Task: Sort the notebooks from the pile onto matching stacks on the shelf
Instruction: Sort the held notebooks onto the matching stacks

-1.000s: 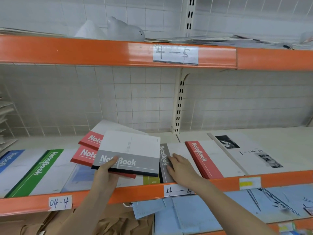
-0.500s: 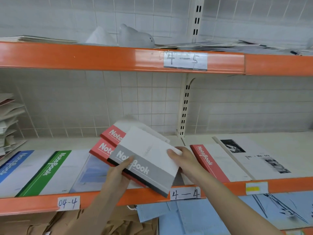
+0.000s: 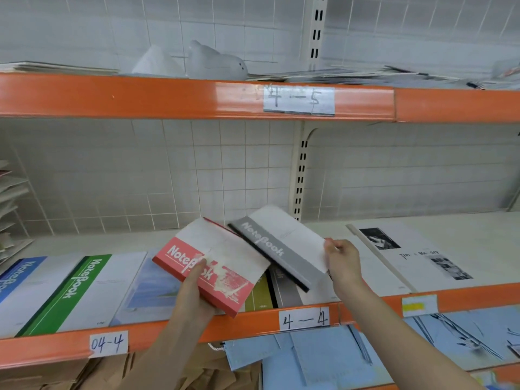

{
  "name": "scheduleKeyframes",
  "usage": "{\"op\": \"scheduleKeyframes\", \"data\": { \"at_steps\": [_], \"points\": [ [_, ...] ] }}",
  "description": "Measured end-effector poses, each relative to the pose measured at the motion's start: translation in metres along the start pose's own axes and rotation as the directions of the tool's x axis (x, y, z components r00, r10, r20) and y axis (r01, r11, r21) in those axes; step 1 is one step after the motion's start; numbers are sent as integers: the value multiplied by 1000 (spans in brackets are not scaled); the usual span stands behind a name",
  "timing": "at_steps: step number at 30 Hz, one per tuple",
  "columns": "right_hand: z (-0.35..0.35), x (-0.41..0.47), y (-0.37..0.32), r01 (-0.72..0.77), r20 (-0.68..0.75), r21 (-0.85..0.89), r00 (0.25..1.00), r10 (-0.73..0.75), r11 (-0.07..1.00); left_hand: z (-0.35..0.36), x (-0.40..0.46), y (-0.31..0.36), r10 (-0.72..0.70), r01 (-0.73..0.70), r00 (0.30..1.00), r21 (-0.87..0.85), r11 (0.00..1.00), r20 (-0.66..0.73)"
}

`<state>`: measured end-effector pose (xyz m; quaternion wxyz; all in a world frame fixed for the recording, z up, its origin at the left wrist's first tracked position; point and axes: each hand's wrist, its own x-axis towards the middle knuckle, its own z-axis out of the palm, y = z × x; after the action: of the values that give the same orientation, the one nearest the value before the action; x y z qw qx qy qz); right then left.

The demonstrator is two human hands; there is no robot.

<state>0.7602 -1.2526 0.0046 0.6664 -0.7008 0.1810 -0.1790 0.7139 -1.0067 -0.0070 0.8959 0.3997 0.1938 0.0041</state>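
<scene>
Right hand (image 3: 343, 263) pinches grey notebook (image 3: 284, 246) corner, long axis slanting down-right; grey stack (image 3: 287, 291) directly beneath; left hand (image 3: 194, 294) grips red notebook (image 3: 213, 263).

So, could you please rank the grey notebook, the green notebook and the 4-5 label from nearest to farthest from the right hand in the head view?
1. The grey notebook, gripped at its edge by the right hand.
2. The green notebook, lying flat far to the left on the same shelf.
3. The 4-5 label, on the shelf rail above; farthest by a modest margin.
</scene>
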Motion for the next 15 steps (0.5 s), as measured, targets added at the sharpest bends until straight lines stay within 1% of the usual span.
{"op": "scheduleKeyframes", "data": {
  "at_steps": [1, 3, 7, 9, 11, 15],
  "points": [
    [-2, 2, 2, -27, -12, 27, 1000, 27, 999, 0, 0, 0, -3, 3, 1000, 7, 1000, -6],
    [-6, 4, 4, -58, -37, 14, 998, 59, 998, 0, 1, 0, -4, 5, 1000, 23, 1000, -17],
    [-11, 7, 7, -62, -112, -8, 992, 61, 998, 5, 3, -2, 0, 2, 998, 26, 1000, -67],
    [-16, 9, 9, -14, -152, -75, 988, 3, 997, 7, 5, -2, 12, -9, 995, 30, 999, -102],
    [-24, 7, 8, 45, -171, -190, 982, -78, 981, 7, 8, -4, 38, -30, 992, 71, 997, -120],
    [-41, 2, 6, 168, -157, -395, 956, -247, 903, 6, 14, -5, 64, -47, 988, 115, 992, -144]
  ]
}}
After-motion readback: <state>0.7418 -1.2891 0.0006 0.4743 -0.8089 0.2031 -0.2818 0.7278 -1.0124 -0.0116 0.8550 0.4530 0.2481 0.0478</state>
